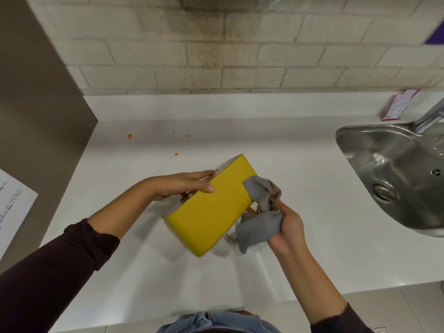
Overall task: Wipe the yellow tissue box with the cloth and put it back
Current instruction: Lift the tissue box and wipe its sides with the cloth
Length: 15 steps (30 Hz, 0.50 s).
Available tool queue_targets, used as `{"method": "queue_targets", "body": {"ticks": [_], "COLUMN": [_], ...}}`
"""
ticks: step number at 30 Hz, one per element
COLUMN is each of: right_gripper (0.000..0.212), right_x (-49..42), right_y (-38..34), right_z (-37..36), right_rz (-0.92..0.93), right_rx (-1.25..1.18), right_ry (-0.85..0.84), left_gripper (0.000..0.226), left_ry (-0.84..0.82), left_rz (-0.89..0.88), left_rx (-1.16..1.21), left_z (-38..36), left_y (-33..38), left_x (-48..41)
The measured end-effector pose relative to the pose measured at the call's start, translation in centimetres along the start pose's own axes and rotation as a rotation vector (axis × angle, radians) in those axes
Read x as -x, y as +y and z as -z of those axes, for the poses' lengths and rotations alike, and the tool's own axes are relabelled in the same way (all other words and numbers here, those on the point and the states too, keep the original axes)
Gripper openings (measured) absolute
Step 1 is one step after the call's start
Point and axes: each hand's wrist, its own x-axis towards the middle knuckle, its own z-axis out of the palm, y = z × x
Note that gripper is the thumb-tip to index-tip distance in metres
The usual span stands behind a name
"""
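- Head view: one yellow tissue box [211,207] sits in the middle of the white counter [288,150], tilted, with a plain yellow face turned up; whether its lower corner touches the counter or is held just above it cannot be told.
- One left hand [182,185] lies along the box's far left edge, thumb on the yellow face and fingers on the hidden side, its grip closed around the box.
- One right hand [287,224] is at the box's right end, its grip clenched on one grey cloth [260,210].
- The cloth is bunched; its upper fold presses on the box's top right corner, and a loose tail hangs down beside the box's right side.
- Both forearms wear dark sleeves [60,267], pushed up.
- One steel sink [394,171] is set in the counter on the right, cut off by the frame; one tap [430,114] above it is only partly visible.
- About four small orange specks [130,136] lie on the counter beyond the box.
- One small pink and white packet [398,104] stands at the back ledge; its print is too blurred to read.
- One printed sheet of paper [14,207] on the left wall is cut off.
- The box's opening side is hidden.
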Motion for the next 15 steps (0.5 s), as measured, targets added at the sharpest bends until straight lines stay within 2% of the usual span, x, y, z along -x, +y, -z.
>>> {"method": "queue_targets", "body": {"ticks": [3,8,11,13,15], "right_gripper": [0.050,0.028,0.034,0.043,0.043], "right_x": [1.0,2.9,3.6,4.0,4.3], "right_y": [-0.6,0.2,1.0,1.2,1.2], "right_z": [-1.1,-2.5,-2.9,-3.3,-3.6], "right_rz": [0.004,0.039,0.032,0.005,-0.030], "right_rx": [0.006,0.062,0.023,-0.001,0.037], "right_ry": [-0.018,0.011,0.001,-0.055,-0.073], "left_gripper": [0.073,0.080,0.083,0.075,0.048], "left_ry": [0.015,0.002,0.067,0.165,0.316], "left_rz": [-0.083,-0.168,-0.217,-0.254,-0.306], "left_rx": [-0.017,-0.023,-0.048,0.008,0.184], "left_z": [0.9,1.5,1.4,1.0,0.1], "left_y": [0.6,1.2,1.4,1.5,1.9], "left_x": [1.2,2.8,3.9,5.0,5.8]}}
